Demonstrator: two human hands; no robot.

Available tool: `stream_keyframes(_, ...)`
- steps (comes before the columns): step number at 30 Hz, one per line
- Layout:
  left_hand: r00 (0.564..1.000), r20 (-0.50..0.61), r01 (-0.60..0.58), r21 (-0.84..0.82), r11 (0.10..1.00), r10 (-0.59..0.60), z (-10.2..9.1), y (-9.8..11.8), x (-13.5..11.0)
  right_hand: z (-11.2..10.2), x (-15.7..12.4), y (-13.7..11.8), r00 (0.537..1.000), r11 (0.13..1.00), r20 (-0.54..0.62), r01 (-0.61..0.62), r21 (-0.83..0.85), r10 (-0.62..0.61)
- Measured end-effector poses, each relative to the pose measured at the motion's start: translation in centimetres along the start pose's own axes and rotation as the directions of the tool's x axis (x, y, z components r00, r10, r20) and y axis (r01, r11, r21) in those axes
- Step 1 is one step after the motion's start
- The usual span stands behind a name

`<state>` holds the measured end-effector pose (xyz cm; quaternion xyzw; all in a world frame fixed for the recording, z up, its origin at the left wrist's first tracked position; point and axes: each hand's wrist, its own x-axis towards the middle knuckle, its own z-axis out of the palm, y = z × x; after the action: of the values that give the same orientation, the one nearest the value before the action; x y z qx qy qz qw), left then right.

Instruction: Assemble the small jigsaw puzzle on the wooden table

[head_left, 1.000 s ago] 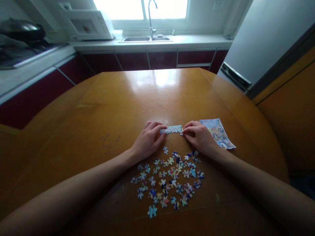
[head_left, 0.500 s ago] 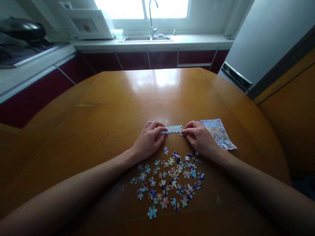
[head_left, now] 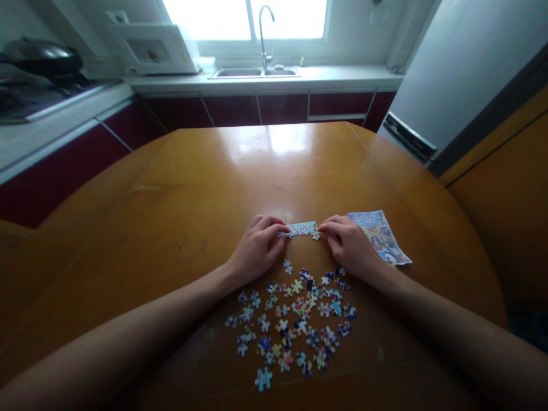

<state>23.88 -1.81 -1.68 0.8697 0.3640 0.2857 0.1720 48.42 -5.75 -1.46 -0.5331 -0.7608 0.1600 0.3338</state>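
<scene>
A short strip of joined jigsaw puzzle pieces [head_left: 301, 229], pale blue with lettering, lies flat on the table between my hands. My left hand [head_left: 258, 242] is closed, its thumb and fingertips on the strip's left end and hiding part of it. At the other end, my right hand [head_left: 349, 242] has its fingers drawn together against the strip's right edge. A puzzle piece [head_left: 315, 235] juts down from that right end, just beside my right fingertips. One loose puzzle piece [head_left: 287, 266] lies below the strip, apart from the heap of loose puzzle pieces [head_left: 302, 308] between my forearms.
A printed picture sheet [head_left: 381, 237] lies beside and partly behind my right hand. A single blue piece [head_left: 263, 378] sits at the heap's near edge. Beyond the wooden table [head_left: 192, 177] are a counter with a sink [head_left: 240, 73], a microwave [head_left: 154, 48] and a fridge [head_left: 462, 74].
My right fingertips have drawn back slightly to the right, so the piece at the strip's right end shows more. My left hand keeps its place on the strip. The view has tilted slightly.
</scene>
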Motion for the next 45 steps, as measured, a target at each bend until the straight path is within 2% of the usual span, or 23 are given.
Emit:
stream_keyframes(27, 0.999, -0.025, 0.045, -0.041, 0.998, -0.046, -0.05, -0.10, 0.26, 0.30, -0.33, 0.19, 0.995, 0.993, 0.083, 0.057, -0.107, -0.048)
stream_keyframes(36, 0.999, -0.016, 0.049, -0.056, 0.997, -0.050, -0.02, -0.31, 0.27, -0.08, -0.16, 0.18, 1.000, 0.999, 0.019, -0.020, 0.029, 0.019)
stream_keyframes(45, 0.998, -0.022, 0.054, -0.051, 0.997, -0.056, 0.01, -0.40, 0.36, 0.04, -0.24, 0.27, 0.999, 1.000, 0.054, 0.002, 0.007, -0.003)
